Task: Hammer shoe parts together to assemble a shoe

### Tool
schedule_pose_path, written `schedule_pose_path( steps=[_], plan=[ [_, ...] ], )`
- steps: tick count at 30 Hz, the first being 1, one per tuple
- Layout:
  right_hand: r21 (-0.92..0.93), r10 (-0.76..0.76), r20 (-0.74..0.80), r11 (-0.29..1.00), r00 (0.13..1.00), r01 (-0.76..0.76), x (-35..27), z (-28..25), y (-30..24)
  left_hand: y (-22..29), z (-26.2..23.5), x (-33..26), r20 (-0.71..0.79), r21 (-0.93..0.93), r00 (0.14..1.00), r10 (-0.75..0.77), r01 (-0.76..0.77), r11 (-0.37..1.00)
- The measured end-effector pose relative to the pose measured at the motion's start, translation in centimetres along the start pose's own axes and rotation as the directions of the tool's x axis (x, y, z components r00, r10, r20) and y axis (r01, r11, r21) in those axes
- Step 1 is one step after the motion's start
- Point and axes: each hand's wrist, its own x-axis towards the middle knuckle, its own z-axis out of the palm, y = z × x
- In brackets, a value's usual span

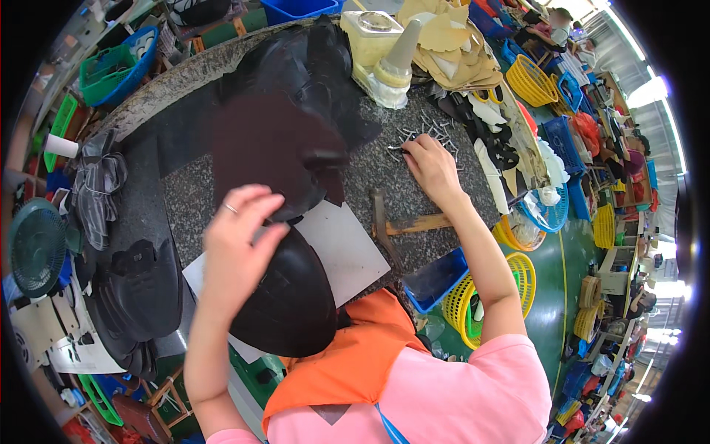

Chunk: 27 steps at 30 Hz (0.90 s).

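My left hand [240,248] is over the near side of the worktable, its thumb and fingers apart with nothing between them. Beneath and beside it lies a large black rounded piece [288,303], smooth like leather, partly over a white board [347,255]. Just beyond the fingers spreads a pile of dark leather-like pieces [266,140]. My right hand [433,166] reaches to the far right, fingertips pinched together at a scatter of small silvery metal pieces [438,130]. Whatever sits between those fingertips is too small to name. A hammer [381,222] with a wooden handle lies nearer me.
A pale square container [370,33] and a cone-topped pot [396,66] stand at the back. Beige cut pieces [455,52] are stacked beside them. Black pieces [137,288] lie left. A blue bin [436,280] and a yellow basket [521,277] sit below the right edge.
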Motion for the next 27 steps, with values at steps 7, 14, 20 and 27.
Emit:
schedule_pose_path(
  steps=[7, 14, 20, 27],
  plan=[
    [0.353, 0.188, -0.265, 0.932, 0.946, -0.086, 0.6, -0.5, -1.3, 2.5, 2.7, -6.0, 0.206, -0.296, 0.943, -0.261, 0.314, 0.902],
    [0.817, -0.459, 0.140, 0.554, 0.877, 0.160, -2.0, -4.8, -15.7, 2.7, 2.9, -6.5, 0.221, -0.524, 0.917, -0.332, 0.399, 0.753],
    [0.895, -0.440, 0.355, 0.416, 0.825, -0.164, -2.6, -4.1, -17.5, 2.3, 1.9, -8.1, 0.247, -0.514, 0.929, -0.276, 0.367, 0.775],
    [0.605, -0.250, 0.654, -0.393, 0.714, -0.692, -5.1, -3.7, -18.8, 2.9, 2.8, -9.9, 0.127, -0.643, 0.923, -0.363, 0.355, 0.679]
  ],
)
